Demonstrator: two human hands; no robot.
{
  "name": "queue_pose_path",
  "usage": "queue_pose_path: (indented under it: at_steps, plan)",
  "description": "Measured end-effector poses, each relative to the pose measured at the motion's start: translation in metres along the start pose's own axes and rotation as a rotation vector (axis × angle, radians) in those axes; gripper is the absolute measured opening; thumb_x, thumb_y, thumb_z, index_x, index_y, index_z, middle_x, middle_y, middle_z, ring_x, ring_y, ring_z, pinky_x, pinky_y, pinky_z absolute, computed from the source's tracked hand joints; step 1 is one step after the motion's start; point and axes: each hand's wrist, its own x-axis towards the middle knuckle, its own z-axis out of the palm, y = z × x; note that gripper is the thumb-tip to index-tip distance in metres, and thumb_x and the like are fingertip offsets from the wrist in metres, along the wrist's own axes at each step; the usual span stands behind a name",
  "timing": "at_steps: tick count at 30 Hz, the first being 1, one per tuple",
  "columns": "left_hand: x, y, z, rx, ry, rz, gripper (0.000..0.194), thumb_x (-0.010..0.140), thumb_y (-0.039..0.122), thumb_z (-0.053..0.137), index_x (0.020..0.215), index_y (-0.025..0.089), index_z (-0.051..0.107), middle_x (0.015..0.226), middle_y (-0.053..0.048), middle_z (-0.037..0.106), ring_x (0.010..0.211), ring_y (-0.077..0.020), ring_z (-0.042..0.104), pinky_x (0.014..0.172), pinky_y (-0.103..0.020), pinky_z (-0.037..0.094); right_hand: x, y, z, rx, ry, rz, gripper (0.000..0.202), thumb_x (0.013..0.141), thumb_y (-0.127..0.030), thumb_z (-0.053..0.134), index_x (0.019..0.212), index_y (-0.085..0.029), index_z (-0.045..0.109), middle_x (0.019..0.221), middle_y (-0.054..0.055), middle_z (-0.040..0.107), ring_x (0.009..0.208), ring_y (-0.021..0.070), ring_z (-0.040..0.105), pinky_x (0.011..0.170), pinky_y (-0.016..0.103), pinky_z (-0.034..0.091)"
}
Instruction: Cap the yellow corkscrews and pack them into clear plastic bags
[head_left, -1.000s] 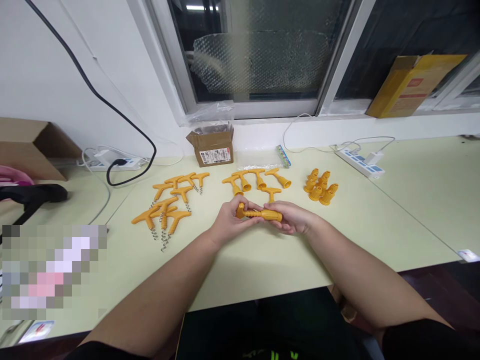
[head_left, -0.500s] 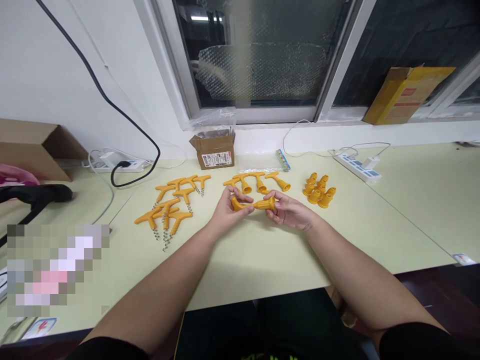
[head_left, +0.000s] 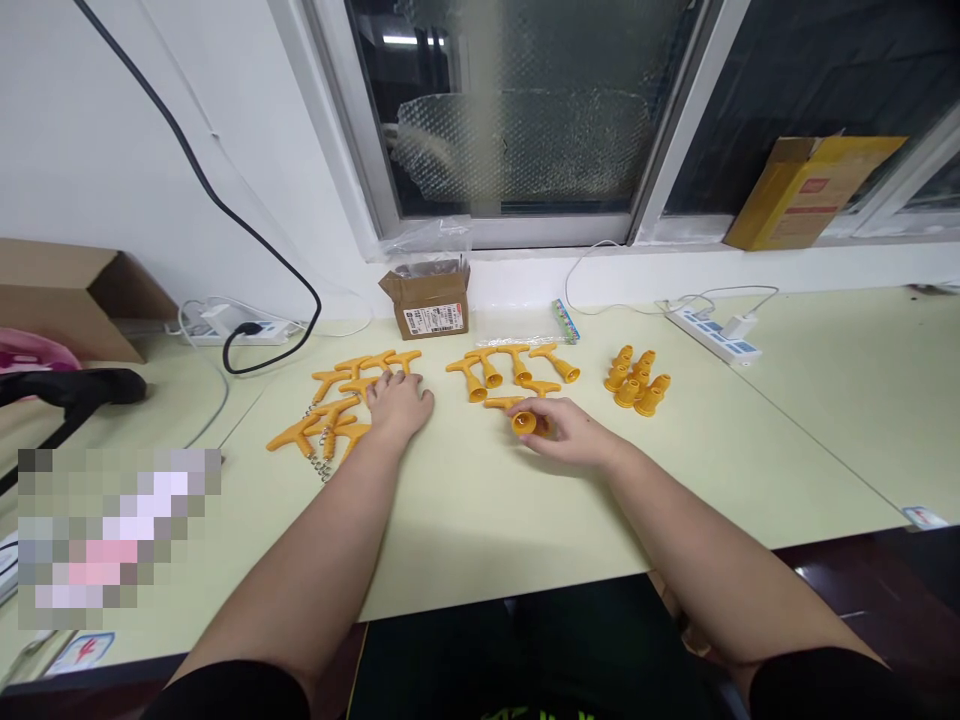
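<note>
My left hand (head_left: 400, 403) reaches over the group of yellow T-handled corkscrews at the left, fingers stretched out and parted. Its fingertips are at the handle of one corkscrew (head_left: 357, 386); whether they touch it is hard to tell. Metal spirals stick out from several bare corkscrews (head_left: 296, 434) nearby. My right hand (head_left: 568, 430) is closed around a yellow corkscrew with a sleeve on it (head_left: 523, 423), its flared open end facing me, low over the table. Just behind lie several sleeved corkscrews (head_left: 519, 366) in a row, and one more handle (head_left: 541, 387).
Several loose yellow sleeves (head_left: 649, 396) stand at the right. Along the wall are a small carton (head_left: 433, 305), a clear plastic bag (head_left: 514, 325) and a power strip (head_left: 716, 335). A black cable (head_left: 262, 240) hangs at the left, by another power strip (head_left: 274, 333).
My left hand has let go of the sleeved corkscrew and moved left to the bare corkscrews. My right hand has lowered and turned the sleeved one, flared end towards me.
</note>
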Motion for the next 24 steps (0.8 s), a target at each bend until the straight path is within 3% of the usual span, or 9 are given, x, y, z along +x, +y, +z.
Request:
queue_pose_path:
  at_steps: [6, 11, 14, 18, 20, 24]
  plan:
    - [-0.003, 0.005, -0.006, 0.016, 0.050, -0.025, 0.047, 0.092, 0.040, 0.051, 0.128, 0.018, 0.071, 0.144, -0.018, 0.063, 0.141, -0.0386, 0.045, 0.120, -0.060, 0.024, 0.004, 0.002, 0.007, -0.198, -0.016, -0.057, 0.032, 0.087, -0.024, 0.071, 0.119, -0.023, 0.073, 0.086, 0.005, 0.071, 0.087, 0.0237, 0.059, 0.089, 0.043, 0.046]
    - [-0.006, 0.009, -0.012, 0.022, 0.084, -0.028, 0.026, 0.088, 0.037, 0.056, 0.091, 0.022, 0.076, 0.116, -0.016, 0.074, 0.125, -0.0400, 0.056, 0.106, -0.057, 0.038, 0.003, 0.006, 0.010, -0.244, -0.010, -0.048, 0.036, 0.086, -0.025, 0.074, 0.122, -0.024, 0.073, 0.096, 0.007, 0.071, 0.093, 0.0257, 0.057, 0.092, 0.045, 0.046]
    - [-0.008, 0.012, -0.015, 0.066, 0.065, -0.006, 0.023, 0.087, 0.038, 0.056, 0.081, 0.022, 0.072, 0.100, -0.016, 0.075, 0.113, -0.0392, 0.062, 0.099, -0.055, 0.042, 0.003, 0.008, 0.010, -0.248, 0.015, -0.037, 0.035, 0.087, -0.028, 0.075, 0.122, -0.025, 0.073, 0.102, 0.009, 0.071, 0.099, 0.0275, 0.055, 0.092, 0.045, 0.046]
    - [-0.012, 0.016, -0.017, 0.013, -0.027, -0.006, 0.022, 0.086, 0.038, 0.056, 0.097, 0.023, 0.069, 0.098, -0.014, 0.076, 0.096, -0.0358, 0.069, 0.082, -0.046, 0.050, 0.004, 0.011, 0.010, -0.271, 0.037, -0.029, 0.032, 0.088, -0.027, 0.074, 0.120, -0.025, 0.074, 0.104, 0.009, 0.071, 0.101, 0.0280, 0.053, 0.094, 0.047, 0.046]
    - [-0.016, 0.018, -0.019, -0.016, -0.056, -0.030, 0.037, 0.085, 0.040, 0.057, 0.117, 0.023, 0.064, 0.103, -0.015, 0.076, 0.096, -0.0371, 0.070, 0.074, -0.043, 0.051, 0.005, 0.013, 0.010, -0.275, 0.047, -0.030, 0.031, 0.090, -0.026, 0.072, 0.121, -0.025, 0.074, 0.103, 0.009, 0.072, 0.101, 0.0278, 0.054, 0.095, 0.047, 0.045]
    - [-0.024, 0.022, -0.021, 0.018, -0.131, -0.033, 0.068, 0.085, 0.044, 0.057, 0.149, 0.022, 0.047, 0.120, -0.021, 0.073, 0.109, -0.0428, 0.069, 0.079, -0.047, 0.052, 0.005, 0.015, 0.012, -0.275, 0.055, -0.029, 0.030, 0.090, -0.024, 0.070, 0.120, -0.024, 0.074, 0.099, 0.009, 0.072, 0.100, 0.0276, 0.055, 0.094, 0.046, 0.046]
